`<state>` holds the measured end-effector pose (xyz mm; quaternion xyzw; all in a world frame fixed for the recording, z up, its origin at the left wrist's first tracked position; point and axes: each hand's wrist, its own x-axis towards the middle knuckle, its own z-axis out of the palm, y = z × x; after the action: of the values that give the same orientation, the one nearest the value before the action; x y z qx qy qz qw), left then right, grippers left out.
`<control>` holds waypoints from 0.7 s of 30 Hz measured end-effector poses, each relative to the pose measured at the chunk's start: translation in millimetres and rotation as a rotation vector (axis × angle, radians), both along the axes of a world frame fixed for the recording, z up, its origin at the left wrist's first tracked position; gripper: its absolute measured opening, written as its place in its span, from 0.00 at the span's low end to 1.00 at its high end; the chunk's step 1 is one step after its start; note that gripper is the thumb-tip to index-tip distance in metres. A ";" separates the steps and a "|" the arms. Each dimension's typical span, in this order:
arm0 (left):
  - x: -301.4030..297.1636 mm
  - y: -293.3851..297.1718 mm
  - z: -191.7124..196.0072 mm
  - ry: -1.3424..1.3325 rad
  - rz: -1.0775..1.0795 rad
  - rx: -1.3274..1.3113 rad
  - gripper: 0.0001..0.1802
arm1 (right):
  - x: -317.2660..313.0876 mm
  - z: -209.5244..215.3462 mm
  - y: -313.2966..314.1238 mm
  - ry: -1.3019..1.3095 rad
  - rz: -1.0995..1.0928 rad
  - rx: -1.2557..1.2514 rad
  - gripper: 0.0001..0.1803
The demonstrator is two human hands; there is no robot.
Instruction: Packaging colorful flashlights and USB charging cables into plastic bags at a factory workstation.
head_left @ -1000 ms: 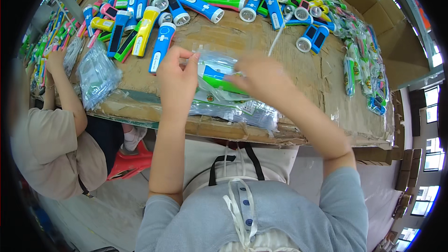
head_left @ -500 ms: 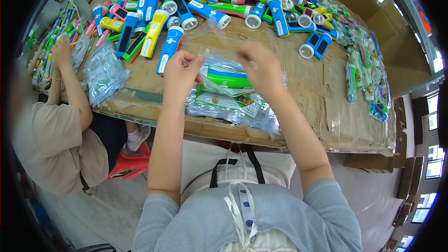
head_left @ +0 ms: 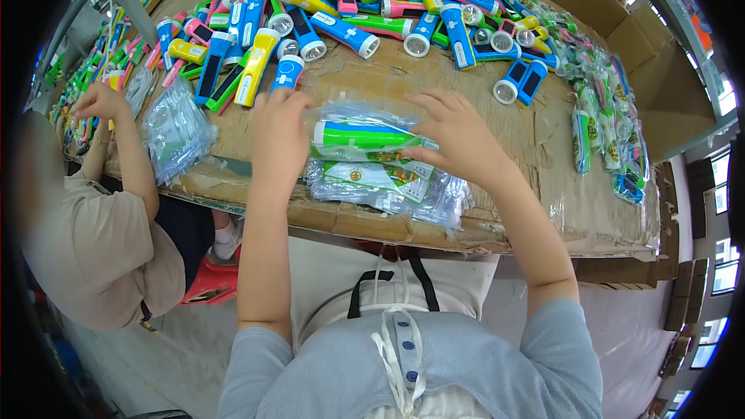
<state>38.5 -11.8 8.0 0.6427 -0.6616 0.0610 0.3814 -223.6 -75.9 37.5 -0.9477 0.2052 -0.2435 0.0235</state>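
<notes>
My left hand reaches over the lower body of a blue flashlight, its fingers bent down around it and the fingertips hidden. Only the flashlight's white-rimmed head end shows beyond the knuckles. My right hand is open, fingers spread, with the thumb by the right end of a green and blue flashlight in a clear bag. That bagged flashlight lies crosswise between my hands. Under it is a stack of clear printed plastic bags near the table's front edge.
Loose coloured flashlights pile up at the back of the cardboard-covered table. Bagged flashlights heap at the right. At left are another bag stack, a white cord bundle and a seated co-worker.
My left hand has moved off the bag's edge, leftward onto the blue flashlight. My right hand, blurred over the bag before, has spread its fingers and shifted slightly right.
</notes>
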 end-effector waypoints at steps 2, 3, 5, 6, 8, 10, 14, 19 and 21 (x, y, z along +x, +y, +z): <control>-41.2 -6.8 25.7 -0.376 -0.048 -0.247 0.12 | -14.9 1.1 -1.5 0.011 -0.060 -0.216 0.13; -56.4 -6.5 29.3 -0.298 -0.236 -0.213 0.14 | -14.2 -5.4 -4.6 -0.001 -0.075 -0.102 0.12; -78.3 -9.4 26.9 -0.181 -0.467 -0.044 0.18 | -12.1 -13.0 -9.5 -0.030 -0.084 -0.015 0.11; -82.6 -13.9 17.7 -0.146 -0.510 0.087 0.19 | -11.0 -14.2 -6.7 -0.037 -0.110 0.073 0.10; -83.8 -20.4 -5.6 -0.267 -0.412 0.241 0.17 | -13.8 -26.0 -10.6 -0.042 -0.167 0.189 0.09; -71.6 -25.4 -37.5 -0.257 -0.465 -0.010 0.12 | -13.2 -42.7 -6.2 -0.133 -0.167 0.236 0.08; -82.0 -13.5 -22.1 0.064 -0.506 0.038 0.05 | -8.7 -41.3 14.9 -0.439 -0.237 0.369 0.07; -84.8 -15.4 -14.1 0.354 -0.488 -0.015 0.03 | -8.2 -41.7 20.3 -0.662 -0.340 0.513 0.14; -76.8 -21.8 -13.2 -0.057 -0.556 0.036 0.05 | -11.4 -38.6 22.4 -0.634 -0.313 0.576 0.15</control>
<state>-38.3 -33.6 -5.2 0.4412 -0.8240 -0.0396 0.3533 -235.0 -53.5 -1.1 -0.7387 0.3881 -0.4550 0.3108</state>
